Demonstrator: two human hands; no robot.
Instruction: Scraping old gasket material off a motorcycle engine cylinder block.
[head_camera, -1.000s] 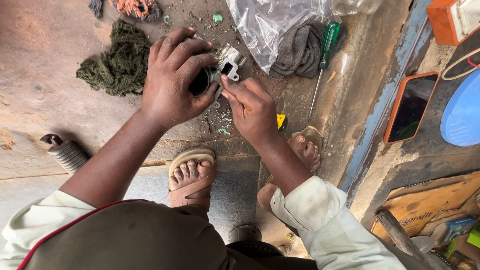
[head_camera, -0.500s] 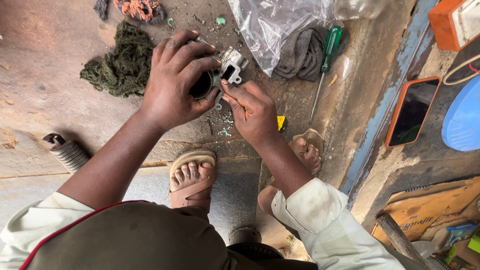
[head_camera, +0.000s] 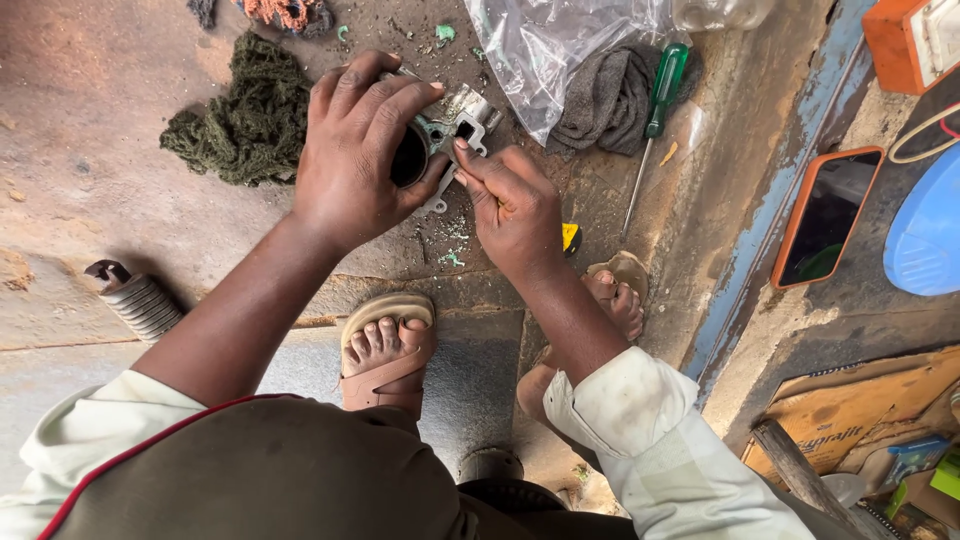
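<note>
Left hand (head_camera: 355, 150) clamped round grey metal engine part (head_camera: 450, 125) on floor, right hand (head_camera: 515, 215) fingers pinched together at its edge, green-handled screwdriver (head_camera: 655, 105) nearby, green rag (head_camera: 245, 115) beside.

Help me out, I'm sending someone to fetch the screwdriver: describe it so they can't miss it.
Start at the blue-painted ledge running up the right side of the concrete floor. Just left of it lies a crumpled grey cloth beside a clear plastic bag. The screwdriver lies along the cloth's right edge: the only long thin tool there, with a green handle at the top and a bare metal shaft pointing down.
</note>
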